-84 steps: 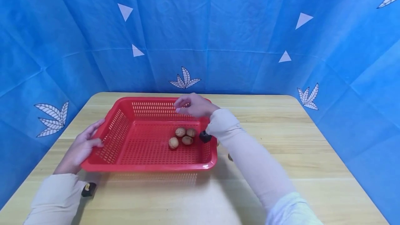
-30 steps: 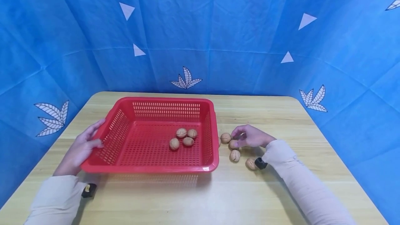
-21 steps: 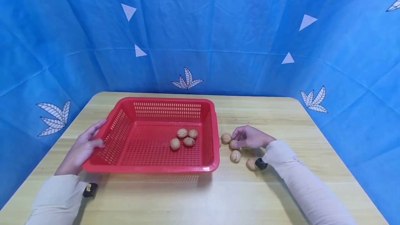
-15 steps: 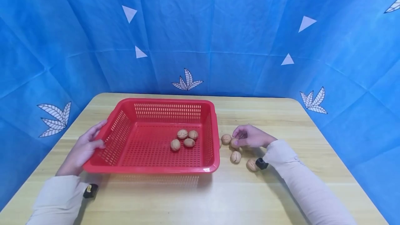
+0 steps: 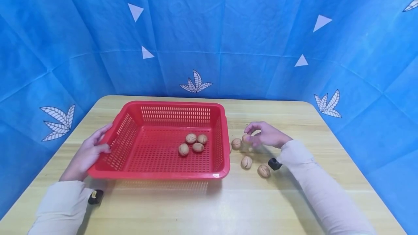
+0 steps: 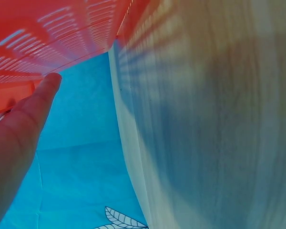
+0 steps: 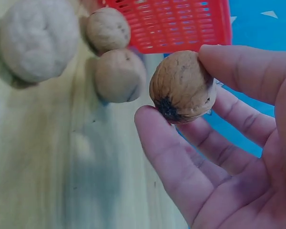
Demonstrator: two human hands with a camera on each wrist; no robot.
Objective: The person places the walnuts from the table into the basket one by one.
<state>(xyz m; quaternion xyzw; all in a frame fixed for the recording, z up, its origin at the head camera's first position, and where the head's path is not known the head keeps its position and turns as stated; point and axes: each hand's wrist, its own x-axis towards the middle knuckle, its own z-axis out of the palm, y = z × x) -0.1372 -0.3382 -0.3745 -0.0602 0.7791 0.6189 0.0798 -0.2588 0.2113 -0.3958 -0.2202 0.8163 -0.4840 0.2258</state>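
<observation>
My left hand (image 5: 85, 155) grips the left side of a red slotted plastic basket (image 5: 156, 176), thumb over the rim; in the left wrist view a finger (image 6: 33, 105) lies against its outside. Several walnuts (image 5: 183, 149) sit in the basket's right half. To the right of it, my right hand (image 5: 269, 135) pinches a walnut (image 7: 181, 86) between thumb and fingertips, raised a little above the tabletop. This walnut has a dark patch at one end.
On the wooden table (image 5: 294, 198), loose walnuts lie near the right hand: one (image 5: 236, 143) close to the basket, others (image 5: 246, 162) nearer the front, and one mostly hidden by the basket's right wall. A blue patterned cloth (image 5: 261, 39) hangs behind and at the sides.
My right hand went from above the basket to the walnuts on the table, took hold of one, and has just lifted it slightly. The left hand keeps its grip on the basket.
</observation>
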